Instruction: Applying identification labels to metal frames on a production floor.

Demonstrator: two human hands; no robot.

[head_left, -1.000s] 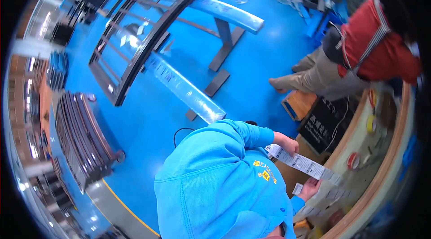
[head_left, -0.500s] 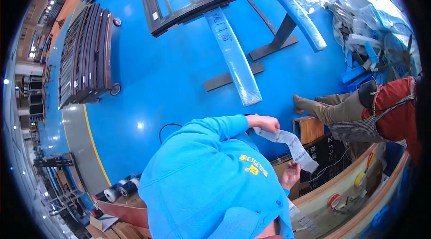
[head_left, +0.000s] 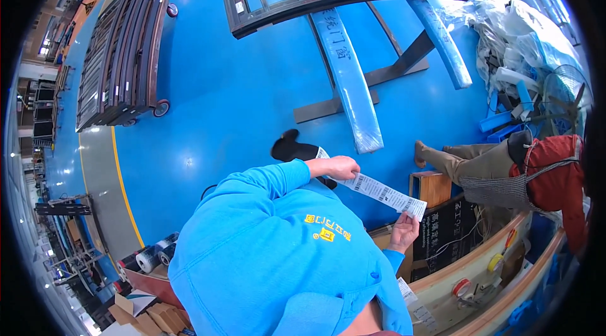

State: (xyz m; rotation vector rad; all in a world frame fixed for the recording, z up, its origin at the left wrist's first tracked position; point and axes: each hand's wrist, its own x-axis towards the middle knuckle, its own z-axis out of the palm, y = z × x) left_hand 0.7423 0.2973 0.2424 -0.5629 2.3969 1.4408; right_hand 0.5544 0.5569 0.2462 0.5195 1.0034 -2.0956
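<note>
A long white strip of printed labels [head_left: 382,192] stretches nearly straight between my two hands, in front of my blue sweater. My left hand [head_left: 341,168] pinches it near its far left end, and a short piece of the strip shows beyond the knuckles. At the lower right end, my right hand [head_left: 404,231] grips the strip's edge between thumb and fingers, palm turned up. My black shoe [head_left: 293,148] shows on the blue floor past my left hand.
Ahead, a dark window frame [head_left: 353,0] rests on film-wrapped supports [head_left: 353,93]. A wheeled stack of frames [head_left: 123,58] stands at left. At right are a person in red [head_left: 548,168], a wooden box [head_left: 431,187], a plastic film heap [head_left: 530,39] and a bench with a red tape roll [head_left: 461,287].
The label strip has gone from curved and slack to nearly straight. My left hand has moved left and slightly up. My black shoe has come into view, and the whole view has shifted slightly.
</note>
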